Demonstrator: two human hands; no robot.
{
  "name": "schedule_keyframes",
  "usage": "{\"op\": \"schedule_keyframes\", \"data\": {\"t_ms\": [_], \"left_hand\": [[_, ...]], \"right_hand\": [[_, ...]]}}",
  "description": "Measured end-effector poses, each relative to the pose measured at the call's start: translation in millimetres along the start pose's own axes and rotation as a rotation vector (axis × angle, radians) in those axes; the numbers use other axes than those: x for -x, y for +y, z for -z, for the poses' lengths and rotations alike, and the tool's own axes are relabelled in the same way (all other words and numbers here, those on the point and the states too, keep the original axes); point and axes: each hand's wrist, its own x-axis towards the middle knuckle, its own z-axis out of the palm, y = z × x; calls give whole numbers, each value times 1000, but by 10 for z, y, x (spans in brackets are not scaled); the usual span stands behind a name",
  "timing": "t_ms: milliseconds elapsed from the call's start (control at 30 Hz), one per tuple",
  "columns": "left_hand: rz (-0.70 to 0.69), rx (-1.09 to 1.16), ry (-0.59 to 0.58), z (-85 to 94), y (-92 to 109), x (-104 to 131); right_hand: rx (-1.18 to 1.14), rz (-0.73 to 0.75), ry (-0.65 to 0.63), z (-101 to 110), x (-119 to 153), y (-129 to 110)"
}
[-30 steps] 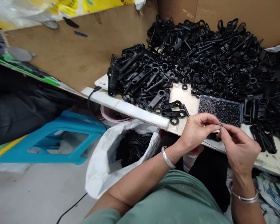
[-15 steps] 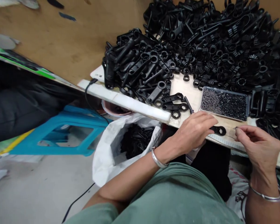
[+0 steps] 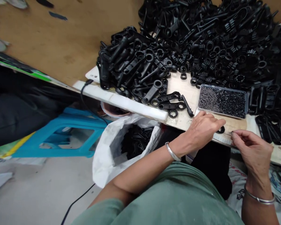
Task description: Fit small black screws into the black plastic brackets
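Black plastic, a flat ring-ended part (image 3: pixel 223 129) shows near the front edge of the pale counter (image 3: pixel 184 87), mostly hidden by the left hand (image 3: pixel 202 129), whose fingers bend over it; whether they grip it, I cannot tell. Just to its right, the right hand (image 3: pixel 254 148) pinches a tiny dark piece (image 3: pixel 231 132) between thumb and forefinger. Beyond the hands sits a clear rectangular plastic box (image 3: pixel 246 104) of small grey and black pieces (image 3: pixel 234 101). Left of this lies a slim black rod (image 3: pixel 186 105); behind rises a heap of black plastic rings and levers (image 3: pixel 213 56).
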Motion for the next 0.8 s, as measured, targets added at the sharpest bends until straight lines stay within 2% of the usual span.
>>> {"op": "schedule_keyframes", "data": {"t_ms": [167,400,567,800], "left_hand": [[-11,-2,25,-64,7,-21],[-67,-37,171,-163,0,-17],[-77,-51,228,-212,1,-16],[-59,-60,229,-216,29,-4]], "right_hand": [[-4,-28,0,7,31,43],[-9,-31,20,-12,46,48],[-14,-28,17,-12,56,60],[-25,-24,29,-20,49,37]]}}
